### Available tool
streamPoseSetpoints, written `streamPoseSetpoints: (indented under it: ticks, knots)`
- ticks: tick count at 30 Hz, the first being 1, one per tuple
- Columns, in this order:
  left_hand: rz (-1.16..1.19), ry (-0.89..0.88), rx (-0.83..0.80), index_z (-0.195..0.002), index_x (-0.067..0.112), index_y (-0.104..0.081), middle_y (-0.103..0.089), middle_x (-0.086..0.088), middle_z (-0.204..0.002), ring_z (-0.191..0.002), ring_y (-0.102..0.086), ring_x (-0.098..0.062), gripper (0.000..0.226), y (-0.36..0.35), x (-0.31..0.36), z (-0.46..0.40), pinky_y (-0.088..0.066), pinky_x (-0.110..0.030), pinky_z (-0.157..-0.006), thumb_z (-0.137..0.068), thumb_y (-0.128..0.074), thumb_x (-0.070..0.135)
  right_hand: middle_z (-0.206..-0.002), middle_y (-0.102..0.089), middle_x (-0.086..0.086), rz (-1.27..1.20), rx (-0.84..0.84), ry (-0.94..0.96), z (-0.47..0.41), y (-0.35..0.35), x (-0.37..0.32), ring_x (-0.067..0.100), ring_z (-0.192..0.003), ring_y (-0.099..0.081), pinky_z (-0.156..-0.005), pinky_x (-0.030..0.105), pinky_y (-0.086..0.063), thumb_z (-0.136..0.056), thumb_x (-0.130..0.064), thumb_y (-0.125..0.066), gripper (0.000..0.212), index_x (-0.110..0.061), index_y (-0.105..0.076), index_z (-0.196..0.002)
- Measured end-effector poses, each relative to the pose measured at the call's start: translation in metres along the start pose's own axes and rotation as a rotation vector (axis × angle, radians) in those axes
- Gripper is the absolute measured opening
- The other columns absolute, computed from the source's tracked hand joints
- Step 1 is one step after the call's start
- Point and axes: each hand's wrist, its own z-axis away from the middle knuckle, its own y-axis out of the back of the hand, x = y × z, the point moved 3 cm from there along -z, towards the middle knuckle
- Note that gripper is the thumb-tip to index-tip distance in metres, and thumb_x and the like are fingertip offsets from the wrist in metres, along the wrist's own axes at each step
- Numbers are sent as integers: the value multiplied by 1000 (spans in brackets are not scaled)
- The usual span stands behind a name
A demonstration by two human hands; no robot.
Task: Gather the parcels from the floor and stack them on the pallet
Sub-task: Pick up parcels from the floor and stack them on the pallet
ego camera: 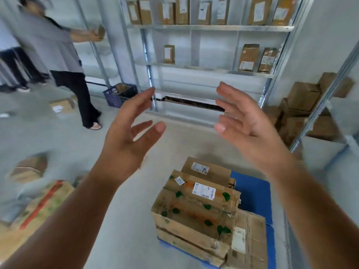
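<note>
Honestly, both hands, left and right, are spread wide, holding nothing. Those floor parcels look like floppy, worn cardboard; I'd grip under opposite edges.

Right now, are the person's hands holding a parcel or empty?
Empty: left hand and right hand are spread open above the stacked parcels.
</note>
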Motion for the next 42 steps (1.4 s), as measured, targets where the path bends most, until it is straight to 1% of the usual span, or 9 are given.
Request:
streamPoseSetpoints:
  ticks: [7, 13, 19, 22, 29, 31, 35, 38, 42]
  knots:
    - [-151, 10, 263, -153, 30, -48, -50, 9, -158, -149, -45, -13, 64, 142, 35, 90, -48, -43, -112, -93, -68, 38, -161, -40, -21, -137, -236, 117, -27, -135, -60, 3, -149, -39, -122, 46, -37, -82, -71, -68, 85, -40, -38, -155]
    - [-273, 119, 612, -152, 27, -50, -53, 9, -156, -147, -48, -10, 68, 280, 71, 233, -51, -20, -100, -88, -69, 41, -160, -41, -23, -261, -564, 241, -27, -312, -126, 2, -149, -39, -121, 46, -37, -83, -71, -67, 80, -45, -38, -153]
    - [-411, 210, 879, -152, 29, -50, -56, 8, -154, -146, -50, -12, 65, 369, 108, 374, -48, -35, -109, -91, -69, 40, -159, -45, -19, -444, -786, 320, 9, -463, -184, 6, -148, -42, -120, 45, -40, -85, -64, -71, 73, -45, -42, -149]
    - [-432, 240, 980, -147, 34, -51, -60, 18, -147, -145, -51, -11, 59, 387, 122, 426, -48, -24, -104, -91, -69, 38, -158, -46, -21, -510, -906, 318, 32, -518, -200, 6, -148, -43, -120, 43, -40, -81, -68, -73, 73, -50, -43, -146]
    - [-542, 358, 1234, -147, 34, -52, -57, 16, -152, -145, -50, -10, 59, 406, 127, 504, -49, -20, -101, -90, -68, 42, -156, -48, -20, -598, -1153, 307, 56, -616, -211, 3, -146, -43, -120, 39, -40, -79, -60, -77, 77, -44, -43, -146]
    - [-580, 394, 1300, -149, 30, -52, -56, 14, -154, -145, -51, -9, 62, 402, 126, 515, -50, -24, -103, -91, -68, 43, -156, -47, -21, -635, -1231, 305, 60, -644, -210, 4, -146, -44, -120, 41, -40, -79, -63, -77, 76, -47, -43, -145]
    - [-640, 510, 1461, -150, 30, -52, -55, 16, -154, -147, -49, -10, 62, 381, 125, 536, -49, -44, -109, -92, -69, 43, -158, -46, -21, -714, -1396, 296, 74, -697, -215, 5, -147, -43, -119, 42, -38, -78, -68, -76, 77, -49, -44, -146]
    - [-690, 595, 1552, -150, 30, -52, -55, 19, -153, -146, -49, -9, 61, 368, 126, 552, -49, -42, -109, -93, -70, 42, -158, -46, -19, -760, -1494, 298, 92, -732, -221, 5, -146, -44, -119, 43, -39, -81, -60, -76, 74, -47, -43, -146]
    - [-702, 686, 1628, -150, 33, -52, -57, 20, -151, -146, -50, -9, 55, 359, 125, 574, -48, -36, -109, -97, -68, 33, -159, -44, -19, -808, -1603, 292, 127, -760, -222, 6, -147, -44, -119, 43, -39, -78, -71, -74, 75, -53, -44, -145]
